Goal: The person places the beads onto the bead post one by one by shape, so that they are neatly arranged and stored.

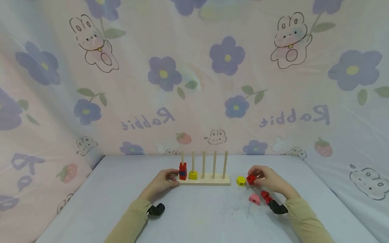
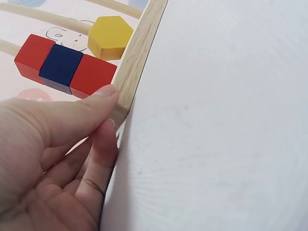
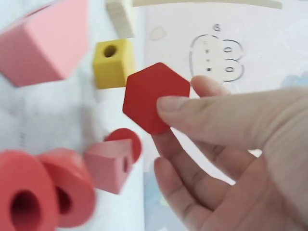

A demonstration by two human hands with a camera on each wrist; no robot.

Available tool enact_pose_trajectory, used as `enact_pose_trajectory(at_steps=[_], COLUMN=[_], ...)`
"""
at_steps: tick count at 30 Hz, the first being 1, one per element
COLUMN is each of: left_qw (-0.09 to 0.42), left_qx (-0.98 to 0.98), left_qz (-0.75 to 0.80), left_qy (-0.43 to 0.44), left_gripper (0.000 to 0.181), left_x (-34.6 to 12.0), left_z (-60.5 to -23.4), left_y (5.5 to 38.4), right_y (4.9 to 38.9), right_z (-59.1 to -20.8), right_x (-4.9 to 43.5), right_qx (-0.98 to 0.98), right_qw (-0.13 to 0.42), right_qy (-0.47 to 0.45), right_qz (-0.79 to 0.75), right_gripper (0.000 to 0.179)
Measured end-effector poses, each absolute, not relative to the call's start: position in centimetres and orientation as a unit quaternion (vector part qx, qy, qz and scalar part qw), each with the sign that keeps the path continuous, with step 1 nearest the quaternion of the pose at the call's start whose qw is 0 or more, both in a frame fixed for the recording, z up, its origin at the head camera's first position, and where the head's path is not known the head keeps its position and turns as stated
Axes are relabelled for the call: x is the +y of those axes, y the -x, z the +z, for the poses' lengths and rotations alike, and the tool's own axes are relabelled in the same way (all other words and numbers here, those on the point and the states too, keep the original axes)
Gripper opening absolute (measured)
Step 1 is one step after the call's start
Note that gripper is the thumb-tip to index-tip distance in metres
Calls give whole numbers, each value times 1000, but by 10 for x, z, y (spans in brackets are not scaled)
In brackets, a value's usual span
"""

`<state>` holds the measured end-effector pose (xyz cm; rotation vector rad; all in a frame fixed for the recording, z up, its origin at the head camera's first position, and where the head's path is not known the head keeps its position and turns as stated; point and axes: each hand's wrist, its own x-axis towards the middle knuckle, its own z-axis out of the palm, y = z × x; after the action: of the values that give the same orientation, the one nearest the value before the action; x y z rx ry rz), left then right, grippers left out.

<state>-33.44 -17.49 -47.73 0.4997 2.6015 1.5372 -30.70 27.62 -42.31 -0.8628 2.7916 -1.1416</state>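
Pegs (image 1: 204,165), five of them, stand upright in a row along a pale wooden base (image 1: 205,182) on the white table (image 1: 194,219). The person's left hand (image 1: 165,179) has hold of the base's left end, thumb and forefinger pinching at its corner. On the leftmost peg, right by those fingers, sits a stack: a red block at the bottom, a blue block (image 2: 61,68) in the middle, another red on top. The next peg carries one yellow hexagonal block (image 1: 193,175), down at the base.

Over on the right, the right hand (image 1: 267,177) grips a red hexagonal block (image 3: 154,98) between thumb and fingers — flat face under the thumb. I can't tell whether it touches the tabletop. Just beside it, between hand and base, lies a loose yellow block (image 1: 241,181). Nearer the person is a pink block (image 1: 254,199), and close to the right wrist are some red pieces (image 1: 265,194) — partly hidden by the black device (image 1: 278,207) strapped there. Behind everything hangs a cloth (image 1: 194,111) printed with rabbits and purple flowers.
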Motion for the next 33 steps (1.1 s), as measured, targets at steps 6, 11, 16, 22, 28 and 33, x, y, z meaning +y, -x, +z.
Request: enact_pose_trajectory(at_steps=[6,11,16,22,28,33], left_qw=[45,42,43,37,47,39], left_qx=[850,847,854,858,855,855], left_qz=[500,504,494,485,489,494], left_qy=[-158,-161,-160,-162,-169,-156], left_gripper=[50,50,49,49,50,49], left_x=[-175,-175,-176,-176,-173,-175], left_z=[-478,-478,-476,-474,-475,-476], left_y=[335,337,337,339,339,339], right_y=[303,302,300,291,282,285], right_z=[-413,-407,-404,-389,-372,-354], right_x=[281,282,280,271,249,220], right_qx=[872,864,872,878,850,816], right_qw=[11,2,-46,-94,-119,-125], right_qy=[265,257,257,242,267,280], right_qz=[-411,-432,-414,-403,-439,-490], right_gripper=[26,29,33,37,38,38])
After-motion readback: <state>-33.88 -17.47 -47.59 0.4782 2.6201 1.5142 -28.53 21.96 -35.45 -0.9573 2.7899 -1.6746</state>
